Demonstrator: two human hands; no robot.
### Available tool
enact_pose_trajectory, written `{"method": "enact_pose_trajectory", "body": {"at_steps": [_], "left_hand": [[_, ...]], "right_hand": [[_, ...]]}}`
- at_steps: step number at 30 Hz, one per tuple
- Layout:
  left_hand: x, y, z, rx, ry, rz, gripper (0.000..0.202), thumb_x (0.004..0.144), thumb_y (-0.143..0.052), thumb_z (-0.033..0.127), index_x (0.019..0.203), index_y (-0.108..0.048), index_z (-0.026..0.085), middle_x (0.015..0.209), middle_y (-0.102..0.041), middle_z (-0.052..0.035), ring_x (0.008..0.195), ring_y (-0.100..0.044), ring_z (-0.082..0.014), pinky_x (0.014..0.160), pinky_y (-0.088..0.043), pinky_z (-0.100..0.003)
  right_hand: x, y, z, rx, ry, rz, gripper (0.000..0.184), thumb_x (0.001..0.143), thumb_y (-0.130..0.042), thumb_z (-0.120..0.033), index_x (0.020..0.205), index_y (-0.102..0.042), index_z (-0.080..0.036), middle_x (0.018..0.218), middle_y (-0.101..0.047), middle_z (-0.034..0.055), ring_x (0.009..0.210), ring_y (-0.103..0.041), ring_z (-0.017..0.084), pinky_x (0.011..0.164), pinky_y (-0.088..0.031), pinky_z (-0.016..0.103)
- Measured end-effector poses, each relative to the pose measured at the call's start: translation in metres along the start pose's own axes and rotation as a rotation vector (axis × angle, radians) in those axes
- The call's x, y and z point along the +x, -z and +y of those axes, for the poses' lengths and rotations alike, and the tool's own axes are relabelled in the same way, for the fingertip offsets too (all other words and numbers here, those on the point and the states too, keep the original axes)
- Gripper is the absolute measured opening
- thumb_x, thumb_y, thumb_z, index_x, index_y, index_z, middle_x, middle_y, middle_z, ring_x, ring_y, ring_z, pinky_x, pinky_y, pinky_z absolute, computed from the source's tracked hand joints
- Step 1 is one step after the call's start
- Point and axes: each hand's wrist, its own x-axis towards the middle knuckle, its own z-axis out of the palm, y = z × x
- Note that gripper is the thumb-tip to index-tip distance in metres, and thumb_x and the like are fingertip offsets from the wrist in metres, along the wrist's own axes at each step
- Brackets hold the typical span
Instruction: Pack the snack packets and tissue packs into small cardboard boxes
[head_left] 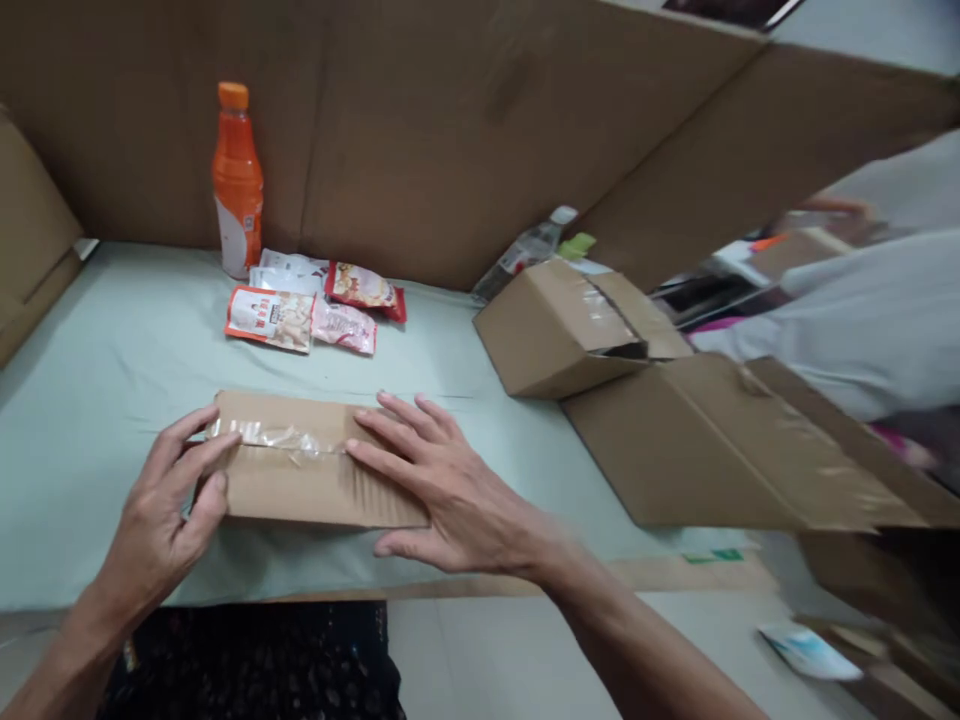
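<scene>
Rested the right hand (439, 485) open, with spread fingers, upon the right part of the taped cardboard box (292, 485), and touched its left end with the half-curled left hand (169, 490), but could not tell whether truly gripping. Had this box on the pale green cloth (112, 340), in front of the snack packets (274, 318) and the upright orange-capped bottle (238, 185).
</scene>
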Motion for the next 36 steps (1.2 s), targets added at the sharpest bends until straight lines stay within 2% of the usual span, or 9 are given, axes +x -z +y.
{"method": "enact_pose_trajectory", "body": {"at_steps": [4,9,13,16,19,23,28,32,36], "left_hand": [[0.001,-0.002,-0.006,0.020,-0.018,0.047,0.034,0.103,-0.049,0.023,0.134,-0.062,0.030,0.151,-0.052,-0.0064,0.132,-0.059,-0.0289,0.109,-0.055,-0.047],[0.007,-0.017,0.002,0.010,-0.010,0.091,0.040,0.104,-0.048,0.027,0.143,-0.055,0.032,0.150,-0.053,-0.0083,0.130,-0.060,-0.0308,0.111,-0.053,-0.053],[0.010,-0.038,0.010,-0.096,0.055,-0.066,0.058,0.106,-0.046,0.041,0.161,-0.028,0.039,0.164,-0.039,-0.0092,0.133,-0.061,-0.0334,0.104,-0.058,-0.055],[0.010,-0.054,0.010,-0.072,0.044,-0.202,0.053,0.107,-0.044,0.045,0.158,-0.033,0.039,0.167,-0.036,-0.0090,0.135,-0.060,-0.0351,0.098,-0.062,-0.053],[0.008,-0.066,0.006,-0.067,0.039,-0.295,0.049,0.106,-0.044,0.046,0.154,-0.042,0.034,0.167,-0.037,-0.0099,0.135,-0.060,-0.0338,0.080,-0.067,-0.036],[0.006,-0.076,0.002,-0.075,-0.008,-0.362,0.046,0.105,-0.046,0.042,0.148,-0.052,0.025,0.164,-0.039,-0.0152,0.124,-0.068,-0.0301,0.056,-0.062,-0.022],[-0.001,-0.079,-0.003,-0.022,-0.089,-0.392,0.042,0.103,-0.047,0.035,0.141,-0.060,0.023,0.161,-0.044,-0.0167,0.119,-0.071,-0.0301,0.082,-0.067,-0.037],[-0.009,-0.067,-0.009,0.040,-0.048,-0.421,0.044,0.100,-0.051,0.030,0.143,-0.059,0.022,0.163,-0.042,-0.0178,0.129,-0.066,-0.0337,0.102,-0.061,-0.048],[-0.007,-0.037,-0.023,0.140,0.025,-0.366,0.044,0.096,-0.057,0.027,0.140,-0.061,0.020,0.162,-0.042,-0.0194,0.140,-0.056,-0.0352,0.109,-0.055,-0.051]], "right_hand": [[0.012,-0.001,0.020,0.136,0.046,-0.046,0.087,0.083,-0.073,-0.067,0.154,-0.050,-0.021,0.169,-0.027,0.0204,0.159,-0.016,0.040,0.123,-0.029,0.065],[-0.001,-0.002,0.024,0.167,-0.002,0.036,0.077,0.083,-0.075,-0.042,0.153,-0.049,-0.025,0.168,-0.031,0.0166,0.155,-0.028,0.035,0.123,-0.031,0.060],[-0.067,0.002,0.025,0.144,-0.221,0.160,0.078,0.090,-0.070,-0.036,0.159,-0.037,-0.027,0.163,-0.041,0.0158,0.150,-0.039,0.031,0.119,-0.039,0.054],[-0.138,0.005,0.039,0.020,-0.519,0.297,0.066,0.093,-0.067,-0.042,0.154,-0.046,-0.027,0.158,-0.048,0.0149,0.144,-0.048,0.031,0.114,-0.046,0.050],[-0.202,0.006,0.066,-0.170,-0.835,0.403,0.067,0.089,-0.065,-0.057,0.145,-0.056,-0.022,0.151,-0.055,0.0180,0.138,-0.054,0.036,0.113,-0.046,0.054],[-0.243,0.006,0.111,-0.342,-1.178,0.450,0.087,0.082,-0.053,-0.072,0.142,-0.055,-0.009,0.140,-0.060,0.0274,0.131,-0.056,0.044,0.110,-0.043,0.062],[-0.227,0.012,0.114,-0.498,-1.268,0.468,0.099,0.086,-0.041,-0.077,0.149,-0.048,-0.001,0.139,-0.057,0.0355,0.130,-0.053,0.054,0.103,-0.042,0.073],[-0.200,0.012,0.074,-0.738,-1.141,0.612,0.081,0.096,-0.050,-0.062,0.165,-0.030,-0.025,0.165,-0.035,0.0243,0.147,-0.031,0.059,0.107,-0.030,0.083],[-0.160,-0.041,0.071,-0.514,-0.844,0.549,0.056,0.101,-0.045,-0.051,0.152,-0.050,-0.029,0.153,-0.053,0.0168,0.143,-0.048,0.045,0.110,-0.045,0.066]]}}
